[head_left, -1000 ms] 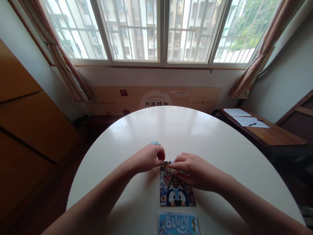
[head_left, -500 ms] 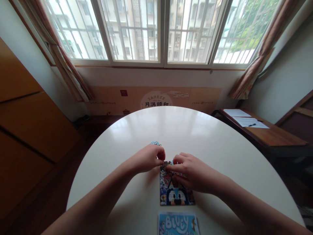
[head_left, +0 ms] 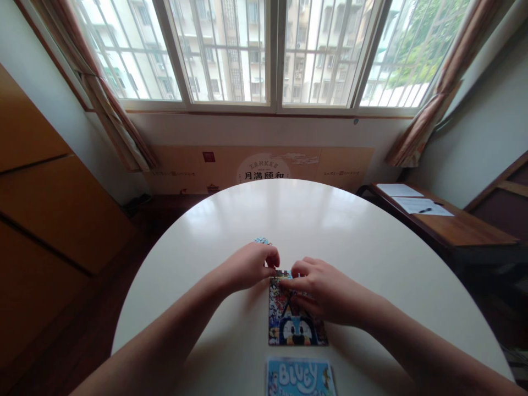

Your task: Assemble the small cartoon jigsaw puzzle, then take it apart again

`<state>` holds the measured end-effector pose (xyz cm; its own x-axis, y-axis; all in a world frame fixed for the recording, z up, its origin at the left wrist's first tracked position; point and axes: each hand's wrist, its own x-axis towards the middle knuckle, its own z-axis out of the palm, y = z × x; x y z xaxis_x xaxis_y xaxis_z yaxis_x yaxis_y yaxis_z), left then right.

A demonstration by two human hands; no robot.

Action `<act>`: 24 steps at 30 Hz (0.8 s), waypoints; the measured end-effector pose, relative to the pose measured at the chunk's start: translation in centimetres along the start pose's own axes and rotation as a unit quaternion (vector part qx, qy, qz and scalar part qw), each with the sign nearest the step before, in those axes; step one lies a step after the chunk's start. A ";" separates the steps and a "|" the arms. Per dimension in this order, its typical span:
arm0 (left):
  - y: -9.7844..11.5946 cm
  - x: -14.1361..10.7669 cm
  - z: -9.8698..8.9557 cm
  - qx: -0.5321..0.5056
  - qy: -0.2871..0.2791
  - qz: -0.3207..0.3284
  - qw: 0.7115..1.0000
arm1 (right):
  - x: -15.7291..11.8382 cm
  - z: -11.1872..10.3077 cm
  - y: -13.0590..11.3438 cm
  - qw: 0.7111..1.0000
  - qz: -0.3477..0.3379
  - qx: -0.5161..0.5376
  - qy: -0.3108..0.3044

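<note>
A colourful jigsaw puzzle [head_left: 297, 330], with a blue dog face near its lower edge, lies flat on the white round table [head_left: 198, 341]. At its upper left corner is my left hand [head_left: 251, 267], thumb and forefinger pressed together; whatever they pinch is too small to make out. My right hand [head_left: 319, 286] rests over the puzzle's upper right part, fingers spread and fingertips touching its surface. Small light-blue puzzle pieces [head_left: 263, 241] lie in a pile just beyond my left hand. Below the puzzle is a blue card or box with the word Bluey [head_left: 300, 377].
On the right, a wooden side table [head_left: 474, 223] holds sheets of paper [head_left: 421, 206] and a pen. A barred window with curtains is behind the round table. An orange-brown cabinet [head_left: 37, 231] stands at the left.
The puzzle has shifted very slightly to the left under my hands. Both hands keep nearly the same pose and place.
</note>
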<state>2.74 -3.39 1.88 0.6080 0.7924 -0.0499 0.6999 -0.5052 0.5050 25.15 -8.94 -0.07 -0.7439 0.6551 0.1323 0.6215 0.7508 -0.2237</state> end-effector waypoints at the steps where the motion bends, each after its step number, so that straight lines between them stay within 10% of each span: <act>1: 0.0 0.0 0.0 0.000 0.001 0.006 1.000 | 0.0 0.0 0.0 1.000 0.000 -0.001 0.000; 24: 0.1 0.1 -0.1 0.002 0.025 0.037 0.999 | -0.1 0.1 0.1 1.000 -0.008 -0.005 0.007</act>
<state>2.82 -3.35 1.96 0.6395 0.7682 0.0307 0.6544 -0.5648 0.5028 25.26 -8.88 -0.20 -0.7509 0.6435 0.1486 0.6117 0.7625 -0.2110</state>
